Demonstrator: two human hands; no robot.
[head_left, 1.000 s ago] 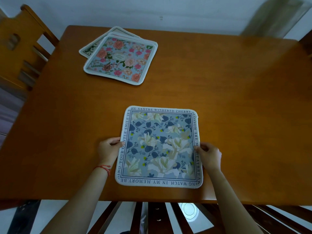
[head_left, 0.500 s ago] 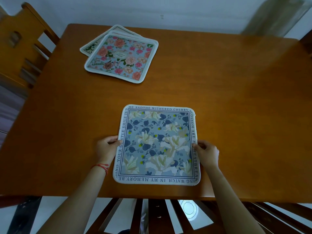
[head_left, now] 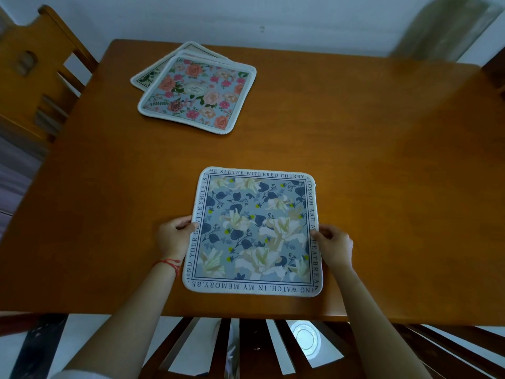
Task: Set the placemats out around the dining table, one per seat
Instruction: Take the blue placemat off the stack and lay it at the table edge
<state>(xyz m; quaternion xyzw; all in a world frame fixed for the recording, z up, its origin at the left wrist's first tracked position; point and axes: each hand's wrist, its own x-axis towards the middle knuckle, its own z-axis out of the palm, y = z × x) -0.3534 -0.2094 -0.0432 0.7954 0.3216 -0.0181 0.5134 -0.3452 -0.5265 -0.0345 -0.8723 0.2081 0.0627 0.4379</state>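
Holding a blue placemat [head_left: 252,232] flat at the near edge of the dining table [head_left: 382,173], a person pinches both its side edges.

At far left stands a wooden chair [head_left: 35,75]; a stack of placemats [head_left: 196,88] lies at the far left of the table. The left hand [head_left: 175,236] pinches the mat's left edge, the right hand [head_left: 334,246] its right edge. A chair back [head_left: 246,348] is below the near edge.

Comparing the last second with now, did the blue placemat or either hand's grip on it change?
Barely: the blue placemat slid slightly toward the near table edge. The left hand and right hand kept the same grip on its side edges. The stack of placemats stayed put.
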